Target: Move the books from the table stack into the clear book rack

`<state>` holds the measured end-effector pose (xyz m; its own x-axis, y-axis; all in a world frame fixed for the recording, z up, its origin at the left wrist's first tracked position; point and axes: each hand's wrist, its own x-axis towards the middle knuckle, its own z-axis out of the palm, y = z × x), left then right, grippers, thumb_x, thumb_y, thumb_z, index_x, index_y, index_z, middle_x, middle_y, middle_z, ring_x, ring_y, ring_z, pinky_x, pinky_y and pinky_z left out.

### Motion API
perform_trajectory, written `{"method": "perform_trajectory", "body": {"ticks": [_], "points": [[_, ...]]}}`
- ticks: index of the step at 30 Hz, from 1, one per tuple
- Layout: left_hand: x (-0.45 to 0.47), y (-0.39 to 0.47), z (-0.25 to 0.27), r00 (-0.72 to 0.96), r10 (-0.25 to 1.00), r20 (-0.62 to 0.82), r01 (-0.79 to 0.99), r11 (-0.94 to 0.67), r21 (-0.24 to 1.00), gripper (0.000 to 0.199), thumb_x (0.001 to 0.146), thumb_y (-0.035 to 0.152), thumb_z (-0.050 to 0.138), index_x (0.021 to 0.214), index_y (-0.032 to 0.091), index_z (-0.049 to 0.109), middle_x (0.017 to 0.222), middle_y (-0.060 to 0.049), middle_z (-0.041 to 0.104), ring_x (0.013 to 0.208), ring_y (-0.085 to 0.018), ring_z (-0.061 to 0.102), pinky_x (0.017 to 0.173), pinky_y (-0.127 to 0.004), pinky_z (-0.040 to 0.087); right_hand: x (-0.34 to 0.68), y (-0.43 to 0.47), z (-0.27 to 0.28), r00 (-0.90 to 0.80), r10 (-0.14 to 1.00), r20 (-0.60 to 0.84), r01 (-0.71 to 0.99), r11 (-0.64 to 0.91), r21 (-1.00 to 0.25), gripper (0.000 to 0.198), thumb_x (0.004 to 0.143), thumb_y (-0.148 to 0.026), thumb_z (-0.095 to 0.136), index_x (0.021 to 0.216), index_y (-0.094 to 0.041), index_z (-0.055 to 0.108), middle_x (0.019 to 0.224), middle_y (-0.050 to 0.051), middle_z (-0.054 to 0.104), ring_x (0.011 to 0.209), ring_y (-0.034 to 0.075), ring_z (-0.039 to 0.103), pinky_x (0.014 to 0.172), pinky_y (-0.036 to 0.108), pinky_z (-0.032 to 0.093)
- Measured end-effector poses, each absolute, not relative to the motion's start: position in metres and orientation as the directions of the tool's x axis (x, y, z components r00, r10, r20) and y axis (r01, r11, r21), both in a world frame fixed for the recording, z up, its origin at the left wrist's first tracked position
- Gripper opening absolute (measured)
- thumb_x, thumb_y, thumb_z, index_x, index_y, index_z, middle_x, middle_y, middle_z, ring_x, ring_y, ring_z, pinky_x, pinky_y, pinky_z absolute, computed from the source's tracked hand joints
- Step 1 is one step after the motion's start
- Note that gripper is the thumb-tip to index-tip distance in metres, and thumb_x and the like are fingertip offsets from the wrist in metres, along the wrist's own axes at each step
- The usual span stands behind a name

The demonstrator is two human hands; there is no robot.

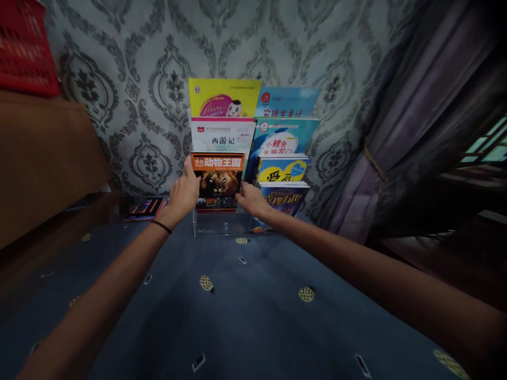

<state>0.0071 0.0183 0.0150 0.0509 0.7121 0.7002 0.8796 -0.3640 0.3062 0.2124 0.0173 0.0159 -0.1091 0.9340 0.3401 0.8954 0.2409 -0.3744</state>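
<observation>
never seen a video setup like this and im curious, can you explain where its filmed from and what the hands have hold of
No machine here: this single picture comes from a camera worn on a person's head, looking forward and down past their own bare arms. The left hand and right hand hold the lion book by its two side edges, at the front left of a clear rack. Whether the rack bears its weight is hard to tell. More books stand behind and beside it. The rack stands on a blue patterned surface.
</observation>
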Motion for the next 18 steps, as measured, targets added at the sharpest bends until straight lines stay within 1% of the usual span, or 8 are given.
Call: {"method": "perform_trajectory", "body": {"ticks": [2,4,6,10,15,18], "points": [[0.011,0.01,0.025,0.039,0.687,0.725,0.931,-0.288,0.224,0.073,0.095,0.021,0.049,0.157,0.015,0.012,0.133,-0.023,0.057,0.11,-0.036,0.065,0.092,-0.044,0.052,0.213,0.016,0.017,-0.115,0.933,0.34,0.893,0.247,-0.376,0.018,0.089,-0.016,0.054,0.104,-0.015,0.063,0.099,0.016,0.075,0.095,0.03,0.071,0.08,0.035,0.051],[0.014,0.003,0.036,0.054,0.703,0.709,0.964,-0.222,0.146,0.076,0.094,0.02,0.051,0.16,0.019,0.013,0.134,-0.02,0.055,0.105,-0.036,0.067,0.089,-0.044,0.053,0.214,0.015,0.018,-0.117,0.933,0.341,0.891,0.251,-0.379,0.018,0.088,-0.016,0.055,0.105,-0.015,0.063,0.098,0.015,0.075,0.093,0.029,0.071,0.078,0.034,0.051],[0.017,-0.002,0.045,0.076,0.742,0.666,0.976,-0.193,0.104,0.073,0.095,0.019,0.051,0.16,0.023,0.018,0.13,-0.018,0.056,0.1,-0.035,0.068,0.086,-0.045,0.054,0.214,0.015,0.018,-0.116,0.933,0.341,0.887,0.252,-0.386,0.019,0.088,-0.017,0.056,0.106,-0.015,0.063,0.099,0.014,0.075,0.093,0.028,0.071,0.078,0.033,0.051],[0.018,-0.004,0.051,0.073,0.773,0.63,0.981,-0.168,0.093,0.066,0.096,0.02,0.05,0.158,0.025,0.028,0.124,-0.016,0.058,0.1,-0.036,0.067,0.085,-0.045,0.053,0.215,0.015,0.015,-0.112,0.936,0.334,0.875,0.252,-0.413,0.02,0.088,-0.017,0.056,0.107,-0.015,0.063,0.099,0.014,0.074,0.094,0.027,0.07,0.078,0.032,0.05],[0.018,-0.001,0.046,0.082,0.768,0.636,0.977,-0.187,0.1,0.059,0.097,0.019,0.047,0.155,0.026,0.036,0.123,-0.016,0.058,0.099,-0.034,0.067,0.087,-0.044,0.052,0.217,0.019,0.008,-0.116,0.934,0.338,0.841,0.274,-0.467,0.023,0.087,-0.016,0.055,0.109,-0.016,0.063,0.099,0.012,0.074,0.093,0.026,0.07,0.078,0.031,0.051],[0.017,0.003,0.044,0.082,0.747,0.66,0.973,-0.205,0.111,0.057,0.097,0.019,0.048,0.153,0.026,0.04,0.122,-0.015,0.06,0.1,-0.032,0.066,0.089,-0.043,0.052,0.219,0.021,0.005,-0.125,0.927,0.354,0.812,0.301,-0.5,0.027,0.086,-0.015,0.055,0.111,-0.016,0.063,0.1,0.011,0.075,0.094,0.025,0.071,0.08,0.031,0.052]]}}
